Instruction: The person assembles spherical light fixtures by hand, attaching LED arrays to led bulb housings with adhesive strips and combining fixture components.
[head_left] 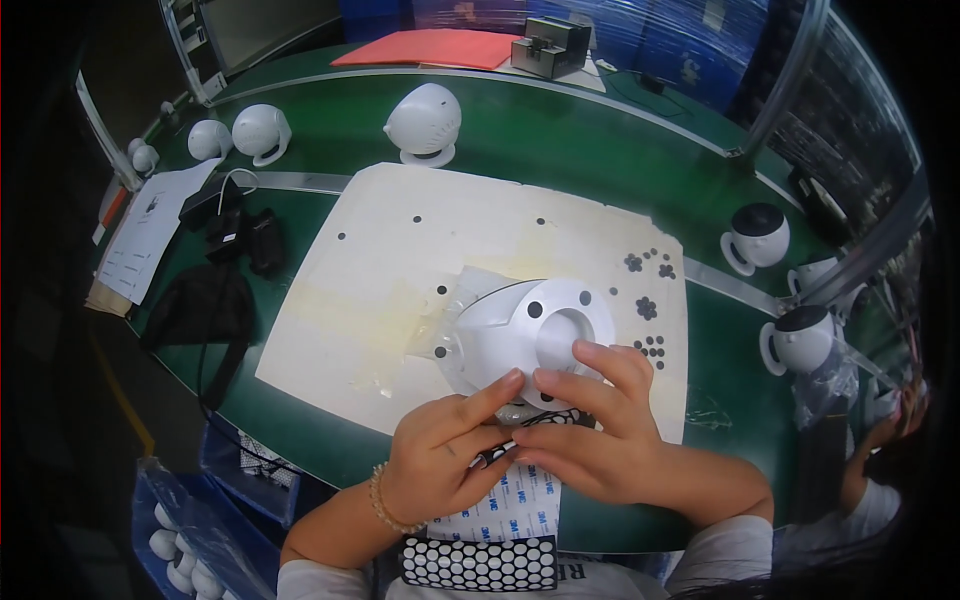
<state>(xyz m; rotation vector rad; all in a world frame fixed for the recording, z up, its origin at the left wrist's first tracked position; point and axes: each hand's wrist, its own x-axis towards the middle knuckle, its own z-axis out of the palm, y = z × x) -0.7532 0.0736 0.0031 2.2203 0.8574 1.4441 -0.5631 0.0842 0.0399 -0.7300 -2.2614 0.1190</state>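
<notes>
A glossy white device with a round, recessed base (480,337) lies tilted on the cardboard, its base facing up toward me. Black round pads (535,310) sit around the base rim. My left hand (440,455) pinches a strip of stick-on dots (520,505), its fingertip reaching the near rim of the device. My right hand (610,425) closes thumb and fingers on the strip's upper edge, while other fingers rest at the base. The strip hangs toward me, showing a blue-printed white backing and a curled black end with white circles. What lies between the fingertips is partly hidden.
Loose black dots (647,308) lie on the cardboard sheet (320,320). White devices (425,120) stand at the back and right of the green table (715,400). Black adapters (225,230) and papers (155,230) are left; a blue bin (225,540) is lower left. Another person's arm (860,470) shows right.
</notes>
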